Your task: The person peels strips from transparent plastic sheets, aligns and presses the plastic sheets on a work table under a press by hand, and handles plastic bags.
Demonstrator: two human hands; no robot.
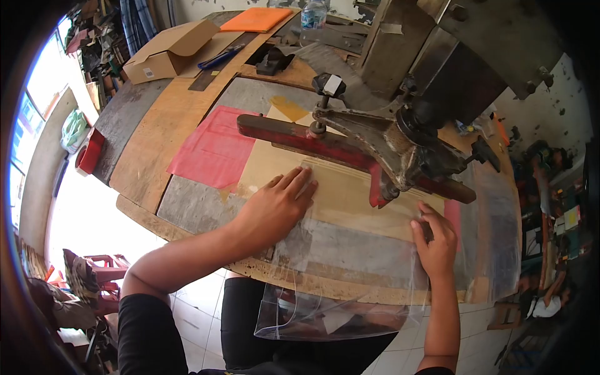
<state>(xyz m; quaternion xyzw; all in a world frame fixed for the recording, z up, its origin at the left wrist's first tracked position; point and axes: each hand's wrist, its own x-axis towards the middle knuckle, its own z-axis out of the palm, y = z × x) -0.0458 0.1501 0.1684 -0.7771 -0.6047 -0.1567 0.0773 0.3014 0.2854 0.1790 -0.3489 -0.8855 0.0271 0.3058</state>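
A clear plastic sheet [350, 315] lies across the worktable and droops over its front edge above my lap. My left hand [281, 203] rests flat on the sheet and a beige board [350, 200], fingers stretched toward the press bar. At the board's right end, my right hand [435, 237] touches down with thumb and forefinger apart, its other fingers curled. Just beyond my fingertips, the machine's long metal bar [281, 132] crosses over the board, with a red-edged strip beneath it. Whether the bar touches the plastic cannot be made out.
Red sheet material [215, 147] lies left of the board. The press head [412, 131] and its column rise at the back right. Toward the back are a cardboard box [169, 50], an orange folder [256, 19] and a water bottle [313, 19]. A red box [90, 152] is at left.
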